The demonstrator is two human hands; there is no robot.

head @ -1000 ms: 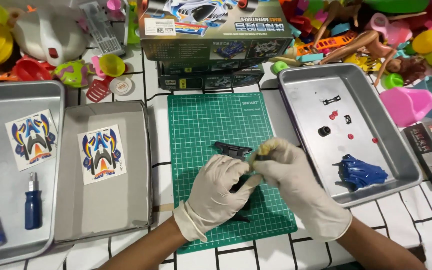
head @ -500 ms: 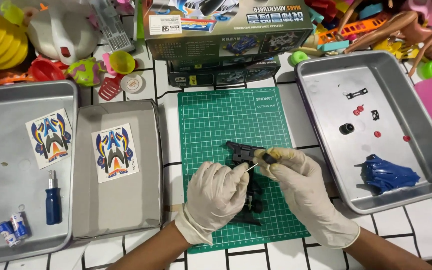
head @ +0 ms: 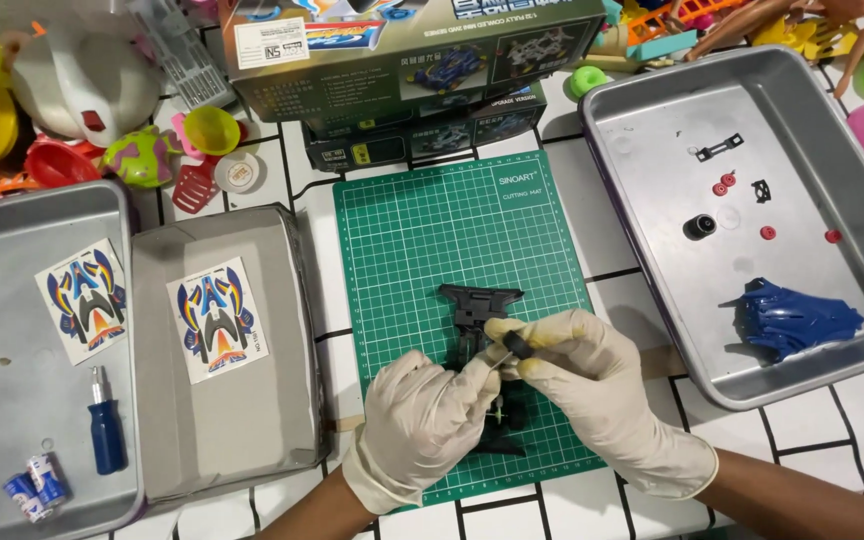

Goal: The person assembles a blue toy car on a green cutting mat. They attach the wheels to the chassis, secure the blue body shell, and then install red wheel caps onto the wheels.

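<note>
1. Green gridded cutting mat (head: 432, 240) lies mid-table on white tiles; both hands work at its lower half.
2. Black plastic toy-car chassis (head: 479, 305) sits on the mat, front end w/ bumper pointing up-frame; rear part hidden under the hands.
3. Left hand (head: 422, 425), in a cream latex glove, is curled over the chassis from the lower left, fingers pressed on it & steadying it.
4. Right hand (head: 592, 385), same kind of glove, pinches a small black cylindrical part (head: 518, 345) between thumb & forefinger, narrow grip, right above the chassis. Can't tell if the part touches the chassis.
5. Small green bit shows betw. the two hands on the chassis; too small to say what.
6. Right of mat: steel baking tray (head: 852, 150) w/ a blue plastic car body shell (head: 792, 318) at its lower edge, small red round parts (head: 724, 184), a black wheel-like piece (head: 699, 226), two flat black bits.
7. Left of mat: two more steel trays (head: 282, 440), each w/ a sticker sheet in blue, orange & yellow (head: 215, 318).
8. Far-left tray also holds a blue-handled screwdriver (head: 104, 432) & two small batteries (head: 35, 482).
9. Above mat: stacked printed cardboard kit boxes (head: 412, 60), just touching the mat's top edge.
10. Bright plastic toys crowd the top corners.
</note>
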